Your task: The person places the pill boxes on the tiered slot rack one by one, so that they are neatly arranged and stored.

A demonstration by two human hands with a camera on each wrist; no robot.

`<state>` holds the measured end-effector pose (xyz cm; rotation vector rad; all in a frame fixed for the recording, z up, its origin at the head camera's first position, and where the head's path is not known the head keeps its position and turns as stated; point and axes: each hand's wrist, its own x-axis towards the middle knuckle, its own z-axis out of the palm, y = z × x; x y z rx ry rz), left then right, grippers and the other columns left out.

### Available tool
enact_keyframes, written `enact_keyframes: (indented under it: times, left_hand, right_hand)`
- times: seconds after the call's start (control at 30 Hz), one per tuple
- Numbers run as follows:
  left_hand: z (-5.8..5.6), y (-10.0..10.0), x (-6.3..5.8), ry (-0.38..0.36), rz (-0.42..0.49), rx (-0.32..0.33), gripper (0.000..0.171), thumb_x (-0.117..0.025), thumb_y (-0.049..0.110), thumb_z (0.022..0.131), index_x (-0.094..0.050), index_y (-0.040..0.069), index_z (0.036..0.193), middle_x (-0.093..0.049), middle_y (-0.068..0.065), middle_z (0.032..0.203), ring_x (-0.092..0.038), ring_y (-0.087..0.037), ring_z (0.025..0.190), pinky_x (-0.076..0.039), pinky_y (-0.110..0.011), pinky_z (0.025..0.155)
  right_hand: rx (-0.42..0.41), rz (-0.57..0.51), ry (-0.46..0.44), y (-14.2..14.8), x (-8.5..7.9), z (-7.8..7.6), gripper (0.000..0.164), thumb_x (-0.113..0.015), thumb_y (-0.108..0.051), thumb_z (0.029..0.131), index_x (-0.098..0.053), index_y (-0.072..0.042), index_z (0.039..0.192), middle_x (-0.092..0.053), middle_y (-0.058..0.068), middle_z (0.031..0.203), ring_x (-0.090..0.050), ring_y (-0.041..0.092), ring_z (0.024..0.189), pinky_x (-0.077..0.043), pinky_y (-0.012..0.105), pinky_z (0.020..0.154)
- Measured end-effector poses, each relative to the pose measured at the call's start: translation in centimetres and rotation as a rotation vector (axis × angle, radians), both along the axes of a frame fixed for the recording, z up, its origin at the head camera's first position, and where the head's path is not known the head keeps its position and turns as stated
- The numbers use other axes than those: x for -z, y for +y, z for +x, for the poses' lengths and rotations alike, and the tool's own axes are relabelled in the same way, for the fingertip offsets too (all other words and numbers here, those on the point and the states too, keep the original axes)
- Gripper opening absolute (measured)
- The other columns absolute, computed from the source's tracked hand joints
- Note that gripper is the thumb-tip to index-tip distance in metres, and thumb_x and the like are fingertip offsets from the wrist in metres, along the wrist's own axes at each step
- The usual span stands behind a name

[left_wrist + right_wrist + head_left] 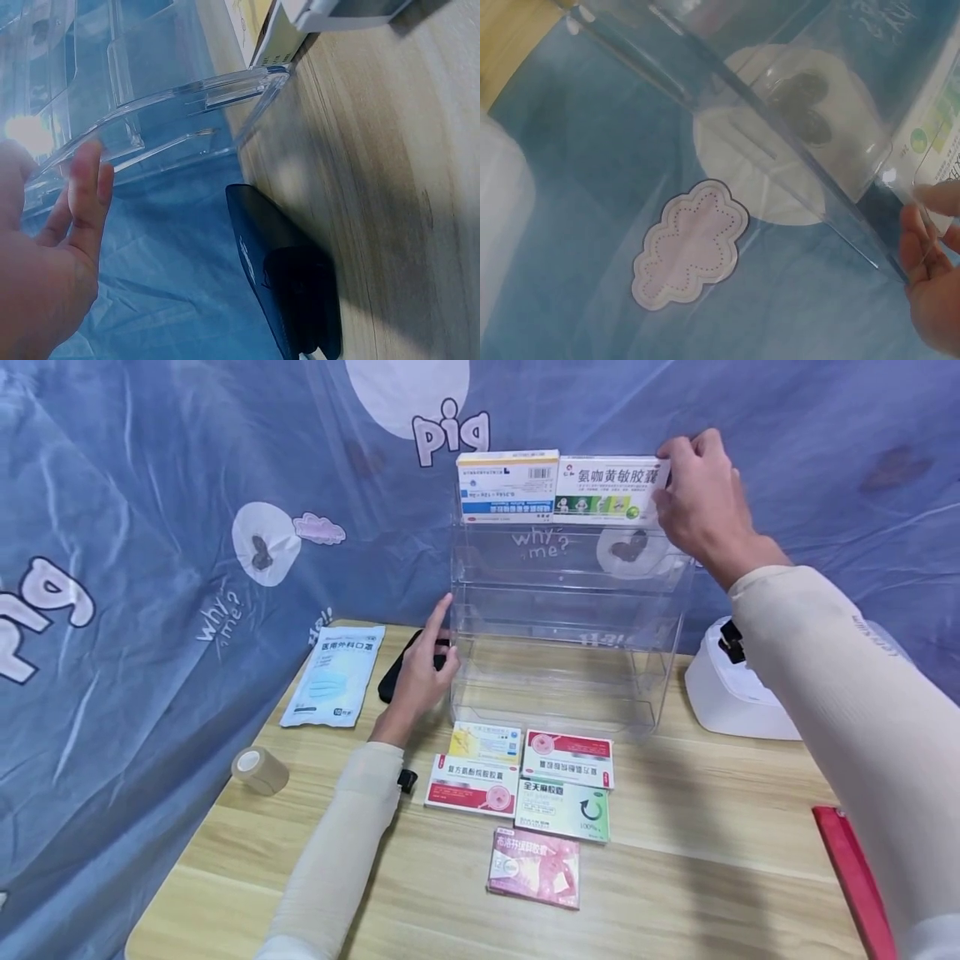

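A clear acrylic display rack [558,610] with stepped shelves stands at the back of the table. On its top tier, a white and green medicine box [609,491] stands beside a blue and white medicine box [507,489]. My right hand [705,497] grips the green box's right end, thumb in front and fingers at its top corner. In the right wrist view, the right fingertips [919,244] are at the rack's upper corner beside this box. My left hand [423,668] is at the rack's left side, fingers extended along the edge of the clear panel [150,101].
Several medicine boxes lie before the rack, including a pink box [534,868] and a green one [562,810]. Leftward are a mask packet [333,677], a tape roll [259,771] and a black case [281,262]. Rightward sit a white container [742,693] and a red object [851,877].
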<state>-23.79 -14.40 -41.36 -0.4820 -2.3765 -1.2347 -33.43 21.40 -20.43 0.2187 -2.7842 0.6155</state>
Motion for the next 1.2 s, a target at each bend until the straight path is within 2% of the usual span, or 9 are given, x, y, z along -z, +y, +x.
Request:
enact_keyframes:
  times: [0.23,0.37,0.47,0.63,0.7,0.8,0.9,1.07,1.2]
  left_hand:
    - [0.2,-0.1,-0.4,-0.035,0.015,0.009,0.081,-0.056,0.002,0.103,-0.025,0.029,0.173,-0.056,-0.016,0.158,-0.07,-0.038,0.123,-0.062,-0.045,0.1]
    - [0.0,0.0,-0.6,-0.045,0.016,0.011,0.082,-0.056,0.002,0.103,-0.025,0.03,0.173,-0.058,-0.017,0.156,-0.069,-0.038,0.123,-0.062,-0.045,0.1]
    - [0.0,0.0,-0.7,-0.053,0.016,0.009,0.082,-0.056,0.002,0.103,-0.025,0.031,0.173,-0.058,-0.017,0.155,-0.069,-0.038,0.123,-0.062,-0.046,0.1]
    - [0.0,-0.1,-0.8,-0.077,0.016,0.002,0.082,-0.056,0.003,0.103,-0.025,0.032,0.173,-0.056,-0.016,0.158,-0.069,-0.036,0.124,-0.062,-0.045,0.101]
    - [0.1,-0.1,-0.8,-0.08,0.015,-0.004,0.082,-0.056,0.002,0.103,-0.025,0.032,0.173,-0.056,-0.016,0.158,-0.069,-0.033,0.123,-0.062,-0.044,0.1]
    - [0.2,-0.2,-0.8,-0.066,0.017,-0.008,0.082,-0.057,0.001,0.102,-0.026,0.031,0.173,-0.059,-0.018,0.153,-0.07,-0.032,0.12,-0.062,-0.044,0.099]
    - [0.0,0.0,-0.7,-0.057,0.02,0.009,0.081,-0.056,0.001,0.103,-0.026,0.03,0.173,-0.057,-0.018,0.156,-0.069,-0.035,0.122,-0.062,-0.044,0.1]
    - [0.0,0.0,-0.6,-0.073,0.03,0.016,0.082,-0.055,0.002,0.103,-0.024,0.031,0.173,-0.054,-0.016,0.16,-0.067,-0.036,0.125,-0.061,-0.044,0.102]
    - [0.2,-0.2,-0.6,-0.083,0.031,-0.002,0.083,-0.056,0.002,0.103,-0.025,0.034,0.173,-0.057,-0.016,0.155,-0.067,-0.032,0.125,-0.061,-0.044,0.102]
  right_hand:
    - [0.021,0.12,0.061,-0.7,-0.4,0.1,0.057,-0.045,-0.013,0.105,-0.045,0.004,0.16,-0.035,0.032,0.152,-0.033,0.049,0.139,-0.033,0.066,0.115]
    - [0.017,0.152,0.06,-0.5,-0.8,0.2,0.059,-0.046,-0.015,0.105,-0.044,0.004,0.16,-0.035,0.035,0.153,-0.031,0.05,0.14,-0.028,0.067,0.117]
    - [0.006,0.136,0.018,-0.3,-1.3,0.3,0.063,-0.048,-0.015,0.104,-0.039,-0.002,0.165,-0.032,0.035,0.158,-0.029,0.052,0.144,-0.026,0.07,0.12]
    - [-0.007,0.004,0.004,-0.5,-1.7,1.6,0.075,-0.054,-0.013,0.102,-0.028,-0.02,0.172,-0.026,0.026,0.166,-0.029,0.046,0.151,-0.03,0.068,0.125]
    - [-0.032,-0.043,0.046,-0.8,-1.5,2.7,0.075,-0.058,-0.011,0.101,-0.03,-0.02,0.171,-0.029,0.024,0.163,-0.034,0.043,0.147,-0.034,0.065,0.123]
    - [-0.108,-0.06,0.102,-1.2,-0.7,5.0,0.072,-0.063,-0.008,0.1,-0.038,-0.014,0.167,-0.036,0.026,0.155,-0.043,0.038,0.13,-0.043,0.06,0.11]
    - [-0.187,-0.049,0.068,-1.1,0.4,7.9,0.07,-0.066,-0.007,0.1,-0.04,-0.011,0.165,-0.038,0.029,0.152,-0.049,0.039,0.12,-0.05,0.059,0.098]
    - [-0.299,-0.008,-0.121,-0.5,3.7,13.3,0.071,-0.068,-0.012,0.102,-0.038,-0.015,0.166,-0.043,0.031,0.149,-0.061,0.043,0.117,-0.059,0.063,0.094]
    - [-0.377,0.022,-0.29,0.2,7.7,16.8,0.06,-0.069,-0.021,0.104,-0.049,-0.006,0.159,-0.056,0.027,0.14,-0.069,0.038,0.111,-0.064,0.056,0.089]
